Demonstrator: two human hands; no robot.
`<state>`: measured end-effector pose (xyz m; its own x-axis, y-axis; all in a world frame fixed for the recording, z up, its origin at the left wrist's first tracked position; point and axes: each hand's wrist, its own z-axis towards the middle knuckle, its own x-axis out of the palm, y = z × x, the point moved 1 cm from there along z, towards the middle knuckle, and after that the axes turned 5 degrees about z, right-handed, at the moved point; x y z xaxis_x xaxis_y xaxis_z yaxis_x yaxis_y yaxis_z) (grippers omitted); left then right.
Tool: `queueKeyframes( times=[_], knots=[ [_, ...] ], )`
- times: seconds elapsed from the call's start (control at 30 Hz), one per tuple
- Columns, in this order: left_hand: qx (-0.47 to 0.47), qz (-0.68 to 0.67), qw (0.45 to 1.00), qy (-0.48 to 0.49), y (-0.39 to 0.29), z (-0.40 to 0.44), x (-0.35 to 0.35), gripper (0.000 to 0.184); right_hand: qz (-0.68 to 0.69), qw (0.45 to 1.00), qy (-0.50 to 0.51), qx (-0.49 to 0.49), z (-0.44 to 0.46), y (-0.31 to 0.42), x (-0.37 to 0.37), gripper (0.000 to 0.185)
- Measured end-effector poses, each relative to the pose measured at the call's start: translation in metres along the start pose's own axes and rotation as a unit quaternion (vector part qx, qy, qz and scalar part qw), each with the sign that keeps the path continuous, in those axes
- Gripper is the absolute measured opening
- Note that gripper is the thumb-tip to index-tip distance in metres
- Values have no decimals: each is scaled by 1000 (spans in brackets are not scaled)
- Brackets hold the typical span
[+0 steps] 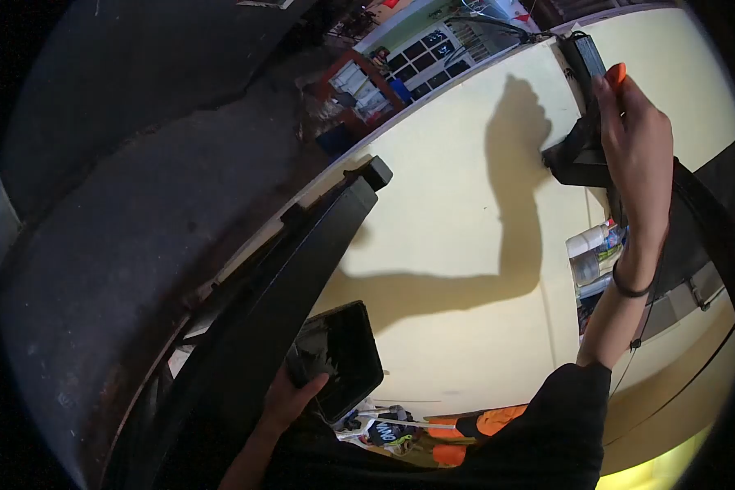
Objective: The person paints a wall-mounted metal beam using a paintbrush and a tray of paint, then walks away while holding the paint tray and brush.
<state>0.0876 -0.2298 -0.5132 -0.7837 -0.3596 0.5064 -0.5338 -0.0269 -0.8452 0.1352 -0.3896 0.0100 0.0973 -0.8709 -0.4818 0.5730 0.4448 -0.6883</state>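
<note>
My left hand (290, 398) grips the near edge of a black rectangular tray-like piece (353, 355), its thumb lying over the rim. The piece is tilted, with a dark, shiny inner face. At the upper right, my right hand (643, 155) is raised with its fingers pinched on a small orange object (616, 77); its kind is unclear, as the fingers cover part of it. Just beside that hand are a black ribbed block (584, 57) and an angled black bracket-like part (576, 163).
A large cream surface (441, 245) carries my arm's shadow. A long black beam-like part (318, 245) runs along its left side. Bottles (588, 241) show through an opening at right. Orange and black items (498, 420) lie below. Dark floor (163, 229) extends at left.
</note>
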Motion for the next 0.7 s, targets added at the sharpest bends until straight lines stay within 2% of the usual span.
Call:
queueKeyframes(
  times=[0.07,0.13,0.2,0.27,0.33,0.4,0.43,0.47,0.53,0.57,0.6,0.67,0.7],
  knots=[
    [1,5,1000,4,-1,-2,-1,74,-51,998,-23,5,7,-9,6,30],
    [0,9,1000,7,-8,-4,-1,72,-109,987,-116,-23,13,-14,3,32],
    [-55,7,998,9,-18,-6,0,70,-79,991,-106,-21,13,-12,1,31],
    [-43,-3,999,14,-15,-6,0,70,-106,986,-107,-73,12,-6,3,28],
    [-31,-12,999,16,-14,-7,-1,70,-64,988,-88,-107,12,2,6,28],
    [-44,-12,999,15,-16,-7,0,68,-29,991,96,-84,10,12,4,31],
    [-45,-12,999,15,-20,-8,-1,68,40,994,69,-79,9,14,6,32],
    [-58,17,998,14,-28,-9,-2,67,40,994,69,-79,10,12,7,32],
    [-73,46,996,14,-31,-10,0,65,44,995,8,-91,13,9,5,31],
    [-62,22,998,9,-29,-10,0,65,1,1000,23,-16,12,11,4,29],
    [-50,-1,999,5,-27,-10,0,65,1,1000,23,-16,12,4,8,29],
    [-48,-2,999,4,-21,-10,0,66,-81,990,-80,-81,14,-17,17,28],
    [-45,-4,999,2,-20,-11,-1,67,-122,987,-82,-64,13,-16,14,22]
  ],
)
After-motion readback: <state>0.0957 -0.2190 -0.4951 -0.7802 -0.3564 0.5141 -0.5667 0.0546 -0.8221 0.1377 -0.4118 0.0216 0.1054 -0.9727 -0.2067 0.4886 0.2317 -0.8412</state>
